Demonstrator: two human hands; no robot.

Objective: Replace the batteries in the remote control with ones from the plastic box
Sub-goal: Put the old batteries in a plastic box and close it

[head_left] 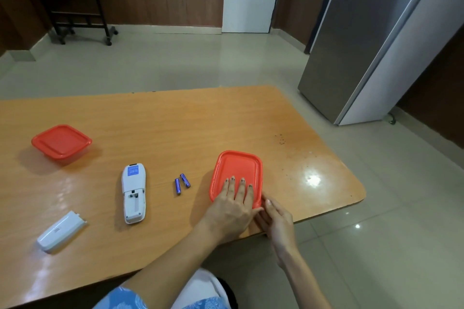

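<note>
A white remote control (133, 192) lies back-up on the wooden table (175, 120), its battery bay uncovered and empty. Its white cover (61, 231) lies apart at the near left. Two blue batteries (182, 183) rest side by side between the remote and a rectangular plastic box with a red lid (238, 168). My left hand (232, 204) lies flat on that lid with fingers spread. My right hand (275, 216) grips the lid's near right corner with its fingertips. The box's contents are hidden under the lid.
A second, square plastic box with a red lid (61, 142) stands at the far left of the table. The table's right edge runs close beside my right hand. A grey fridge (376, 40) stands on the floor to the far right.
</note>
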